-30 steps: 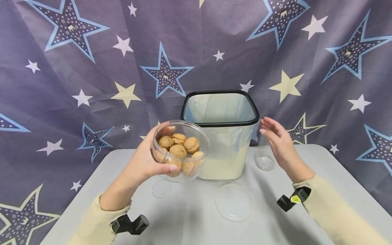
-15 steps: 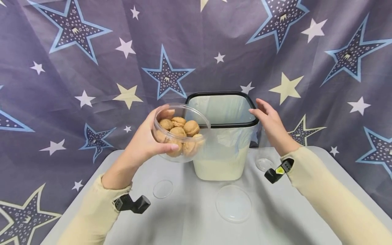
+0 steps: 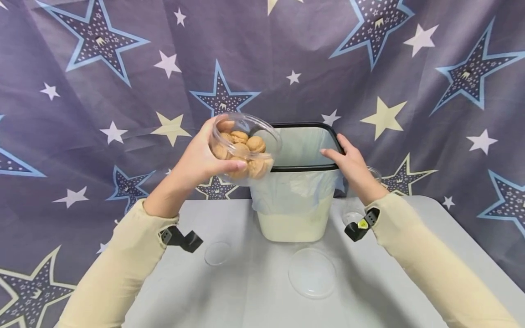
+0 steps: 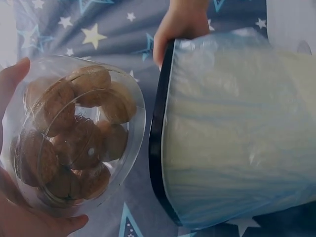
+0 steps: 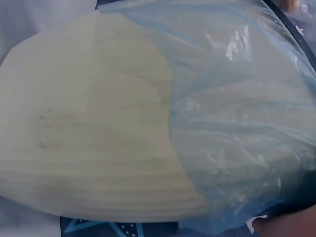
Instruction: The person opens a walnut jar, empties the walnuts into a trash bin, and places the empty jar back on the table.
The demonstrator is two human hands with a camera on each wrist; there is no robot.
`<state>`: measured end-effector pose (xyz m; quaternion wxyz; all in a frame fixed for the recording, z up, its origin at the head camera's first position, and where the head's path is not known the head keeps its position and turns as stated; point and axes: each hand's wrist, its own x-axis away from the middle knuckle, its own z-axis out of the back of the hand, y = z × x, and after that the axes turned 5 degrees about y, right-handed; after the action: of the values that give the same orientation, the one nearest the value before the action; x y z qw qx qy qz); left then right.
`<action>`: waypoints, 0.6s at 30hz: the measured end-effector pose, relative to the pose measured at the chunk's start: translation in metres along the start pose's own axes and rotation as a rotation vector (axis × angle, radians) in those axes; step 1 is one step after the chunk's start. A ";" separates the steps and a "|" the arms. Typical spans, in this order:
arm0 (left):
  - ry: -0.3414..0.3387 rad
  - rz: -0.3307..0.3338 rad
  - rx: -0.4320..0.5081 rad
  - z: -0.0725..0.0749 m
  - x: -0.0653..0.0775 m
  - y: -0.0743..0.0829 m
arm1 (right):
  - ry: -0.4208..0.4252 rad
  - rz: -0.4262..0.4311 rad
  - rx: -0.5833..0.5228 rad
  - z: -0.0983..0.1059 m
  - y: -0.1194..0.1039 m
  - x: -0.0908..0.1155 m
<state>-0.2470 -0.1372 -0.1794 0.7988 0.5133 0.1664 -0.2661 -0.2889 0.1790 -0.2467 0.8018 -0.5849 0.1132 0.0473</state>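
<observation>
My left hand (image 3: 201,157) grips a clear round plastic tub (image 3: 274,139) from its left side, thumb in front. Several walnuts (image 3: 256,144) lie in the tub, which is raised and tilted toward me at the bin's left rim. The left wrist view shows the walnuts (image 4: 79,143) through the clear plastic, apart from the bin's black rim (image 4: 157,133). A cream trash bin (image 3: 291,225) stands upright, its blue-tinted liner bag (image 3: 295,191) folded over the outside. On the bin's right rim, my right hand (image 3: 356,171) holds on with the thumb inside; its outer fingers are partly hidden.
A small clear disc-shaped lid (image 3: 218,253) and a larger clear lid (image 3: 312,273) lie flat on the grey table (image 3: 262,305). Behind my right wrist stands a clear jar (image 3: 352,207), partly covered. A star-patterned curtain (image 3: 172,27) hangs behind the table.
My left hand has lifted the tub of walnuts to the height of the bin's rim. My right hand has moved up and left from beside the bin onto its right rim.
</observation>
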 end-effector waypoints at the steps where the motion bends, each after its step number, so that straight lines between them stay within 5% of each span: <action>1: 0.003 -0.008 -0.003 0.000 -0.004 0.000 | -0.011 0.001 0.017 0.001 0.000 0.000; 9: 0.021 -0.049 -0.112 0.001 -0.034 0.001 | -0.096 -0.033 0.114 0.007 -0.002 -0.003; 18: -0.014 -0.071 -0.168 0.001 -0.064 -0.010 | -0.052 -0.017 0.043 0.005 0.000 -0.001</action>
<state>-0.3045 -0.1248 -0.1515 0.8301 0.4365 0.2005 -0.2832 -0.2891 0.1835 -0.2453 0.8173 -0.5670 0.0881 0.0531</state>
